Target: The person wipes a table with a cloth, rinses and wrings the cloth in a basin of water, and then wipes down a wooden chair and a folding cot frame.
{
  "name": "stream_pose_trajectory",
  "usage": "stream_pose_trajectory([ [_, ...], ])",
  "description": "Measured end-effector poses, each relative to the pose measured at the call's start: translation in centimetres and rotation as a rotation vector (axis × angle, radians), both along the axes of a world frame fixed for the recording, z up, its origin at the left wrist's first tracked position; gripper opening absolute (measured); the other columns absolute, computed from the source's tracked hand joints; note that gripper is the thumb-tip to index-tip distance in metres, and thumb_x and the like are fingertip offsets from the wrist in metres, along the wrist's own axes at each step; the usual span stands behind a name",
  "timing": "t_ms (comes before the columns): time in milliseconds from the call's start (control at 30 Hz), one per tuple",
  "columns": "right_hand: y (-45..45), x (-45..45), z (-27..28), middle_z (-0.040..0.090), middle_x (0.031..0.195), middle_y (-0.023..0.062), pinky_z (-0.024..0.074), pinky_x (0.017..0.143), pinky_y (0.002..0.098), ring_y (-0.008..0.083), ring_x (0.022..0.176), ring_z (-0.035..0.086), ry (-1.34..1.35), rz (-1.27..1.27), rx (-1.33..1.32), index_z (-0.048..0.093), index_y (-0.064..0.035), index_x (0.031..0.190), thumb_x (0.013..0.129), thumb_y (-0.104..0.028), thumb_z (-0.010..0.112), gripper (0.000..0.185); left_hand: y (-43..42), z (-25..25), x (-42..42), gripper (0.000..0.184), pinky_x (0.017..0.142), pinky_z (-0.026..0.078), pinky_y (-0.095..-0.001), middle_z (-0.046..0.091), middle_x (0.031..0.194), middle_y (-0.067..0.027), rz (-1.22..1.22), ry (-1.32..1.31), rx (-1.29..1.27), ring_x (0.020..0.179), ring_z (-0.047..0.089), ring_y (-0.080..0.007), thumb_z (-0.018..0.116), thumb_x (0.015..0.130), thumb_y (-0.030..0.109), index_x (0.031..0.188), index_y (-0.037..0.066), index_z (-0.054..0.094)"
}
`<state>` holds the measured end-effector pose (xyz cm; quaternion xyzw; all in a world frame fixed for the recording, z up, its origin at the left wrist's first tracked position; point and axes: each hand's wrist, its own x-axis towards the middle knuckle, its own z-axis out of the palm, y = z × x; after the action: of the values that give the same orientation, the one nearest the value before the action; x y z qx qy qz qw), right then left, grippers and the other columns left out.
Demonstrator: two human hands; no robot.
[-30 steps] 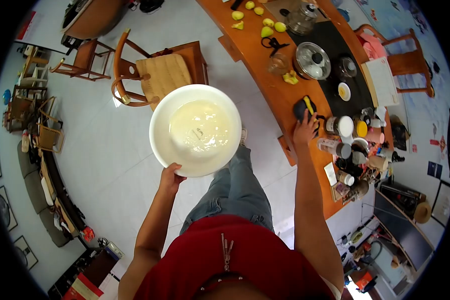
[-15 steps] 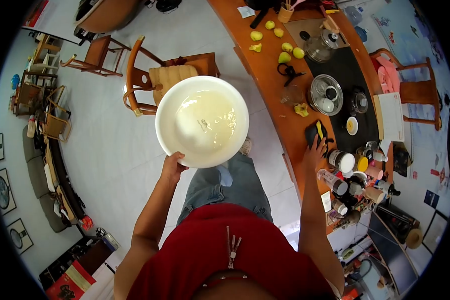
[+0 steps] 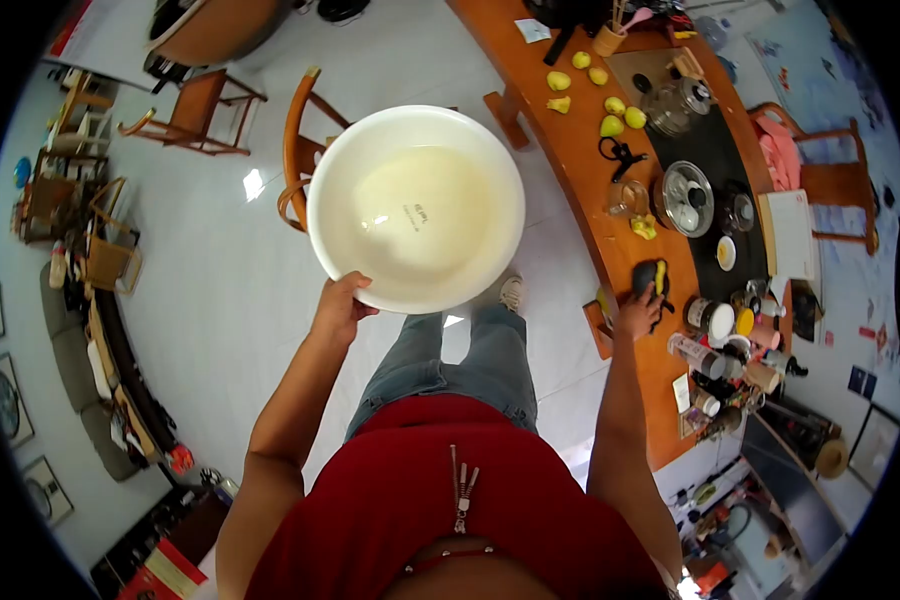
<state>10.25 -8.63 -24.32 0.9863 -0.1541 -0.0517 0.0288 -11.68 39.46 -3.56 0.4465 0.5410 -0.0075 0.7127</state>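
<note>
My left hand (image 3: 340, 308) grips the near rim of a large white basin (image 3: 318, 215), its thumb over the edge. Pale yellowish liquid lies in it, with small dark print visible on the bottom. On the wooden table (image 3: 595, 215), the fingers of my right hand (image 3: 637, 315) are on the near edge of a dark rounded thing (image 3: 646, 275) whose kind I cannot make out. A yellow strip (image 3: 660, 272) rests on top of that. Beyond it lie a yellow peel-like piece (image 3: 644, 228), a glass mug (image 3: 627, 198) and black-handled scissors (image 3: 622, 156).
Several yellow-green fruits (image 3: 612, 126) lie at the table's far end. A glass pot (image 3: 685, 198), a glass kettle (image 3: 678, 105) and a small white cup (image 3: 727, 253) stand on a black mat. Jars (image 3: 710, 318) crowd the near right. A wooden chair (image 3: 298, 140) stands behind the basin.
The basin has risen closer to the camera and now hides more of the chair. My right hand and the dark thing have shifted slightly toward me along the table. The view has moved a little left.
</note>
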Motion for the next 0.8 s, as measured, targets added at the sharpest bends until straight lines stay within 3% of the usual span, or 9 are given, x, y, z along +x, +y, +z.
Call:
stream_pose_trajectory([
  [100, 4.0, -3.6, 0.0, 0.025, 0.159, 0.0141, 0.0479, 0.095, 0.0556, 0.0418, 0.135, 0.038, -0.031, 0.073, -0.021, 0.030, -0.0301, 0.153, 0.097, -0.023, 0.055, 0.061, 2.6, 0.8, 0.2, 0.039, 0.060, 0.053, -0.0322, 0.067, 0.090, -0.0100, -0.038, 0.005, 0.022, 0.071, 0.064, -0.0201, 0.062, 0.077, 0.021, 0.110, 0.002, 0.060],
  [300, 9.1, -5.1, 1.2, 0.033, 0.155, 0.0192, 0.0440, 0.100, 0.0536, 0.0479, 0.135, 0.035, -0.188, 0.041, 0.358, 0.040, -0.0185, 0.147, 0.097, -0.017, 0.056, 0.053, 7.4, 1.4, 1.6, 0.028, 0.062, 0.050, -0.0311, 0.065, 0.087, -0.0076, -0.072, -0.022, 0.033, 0.072, 0.061, -0.0186, 0.062, 0.078, 0.018, 0.103, 0.005, 0.060],
  [333, 9.5, -4.6, 1.2, 0.034, 0.153, 0.0212, 0.0385, 0.107, 0.0461, 0.0449, 0.135, 0.036, -0.190, 0.057, 0.457, 0.043, -0.0153, 0.145, 0.098, -0.019, 0.055, 0.049, 8.2, 1.5, 2.2, 0.024, 0.064, 0.049, -0.0311, 0.065, 0.088, -0.0065, -0.083, -0.029, 0.033, 0.074, 0.060, -0.0182, 0.062, 0.079, 0.018, 0.100, 0.007, 0.060],
  [433, 12.2, -3.0, 3.7, 0.034, 0.154, 0.0205, 0.0310, 0.113, 0.0379, 0.0359, 0.138, 0.037, 0.045, -0.116, 1.051, 0.037, -0.0097, 0.149, 0.100, -0.021, 0.054, 0.053, 10.0, 1.7, 3.4, 0.025, 0.064, 0.049, -0.0315, 0.064, 0.086, -0.0058, -0.097, -0.044, 0.062, 0.073, 0.059, -0.0179, 0.063, 0.078, 0.019, 0.100, 0.007, 0.060],
  [533, 16.8, -2.3, 6.6, 0.032, 0.155, 0.0157, 0.0253, 0.116, 0.0321, 0.0233, 0.140, 0.035, 0.014, -0.333, 1.733, 0.022, 0.0015, 0.153, 0.102, -0.025, 0.052, 0.064, 10.7, 2.3, 4.5, 0.027, 0.064, 0.048, -0.0316, 0.066, 0.087, -0.0056, -0.076, -0.063, 0.090, 0.074, 0.060, -0.0175, 0.064, 0.077, 0.020, 0.101, 0.007, 0.061],
  [567, 18.7, -1.8, 8.6, 0.034, 0.154, 0.0158, 0.0254, 0.115, 0.0314, 0.0227, 0.140, 0.035, 0.040, -0.423, 1.802, 0.024, 0.0016, 0.152, 0.102, -0.025, 0.052, 0.063, 11.1, 2.5, 4.7, 0.028, 0.064, 0.048, -0.0316, 0.066, 0.087, -0.0055, -0.058, -0.066, 0.101, 0.074, 0.060, -0.0174, 0.065, 0.077, 0.021, 0.102, 0.007, 0.061],
  [633, 20.9, 0.1, 8.0, 0.038, 0.151, 0.0169, 0.0255, 0.115, 0.0315, 0.0232, 0.139, 0.036, -0.007, -0.265, 1.862, 0.029, 0.0044, 0.149, 0.102, -0.023, 0.052, 0.059, 11.6, 1.9, 4.7, 0.034, 0.060, 0.051, -0.0317, 0.065, 0.090, -0.0082, -0.037, -0.093, 0.045, 0.071, 0.061, -0.0189, 0.064, 0.077, 0.019, 0.109, 0.007, 0.058],
  [733, 23.9, 3.4, 10.7, 0.044, 0.146, 0.0211, 0.0353, 0.108, 0.0361, 0.0291, 0.130, 0.046, -0.147, 0.067, 1.369, 0.040, 0.0096, 0.140, 0.102, -0.019, 0.050, 0.049, 11.3, 3.1, 4.4, 0.037, 0.059, 0.052, -0.0323, 0.064, 0.091, -0.0099, 0.057, -0.079, 0.055, 0.072, 0.062, -0.0203, 0.063, 0.077, 0.018, 0.111, 0.005, 0.057],
  [800, 24.8, 6.2, 9.4, 0.044, 0.145, 0.0244, 0.0397, 0.104, 0.0417, 0.0386, 0.125, 0.050, -0.413, 0.421, 0.996, 0.045, 0.0002, 0.140, 0.097, -0.013, 0.055, 0.046, 10.9, 4.4, 5.1, 0.035, 0.059, 0.051, -0.0324, 0.065, 0.090, -0.0099, 0.125, -0.083, 0.083, 0.073, 0.062, -0.0207, 0.064, 0.077, 0.018, 0.109, 0.004, 0.058],
])
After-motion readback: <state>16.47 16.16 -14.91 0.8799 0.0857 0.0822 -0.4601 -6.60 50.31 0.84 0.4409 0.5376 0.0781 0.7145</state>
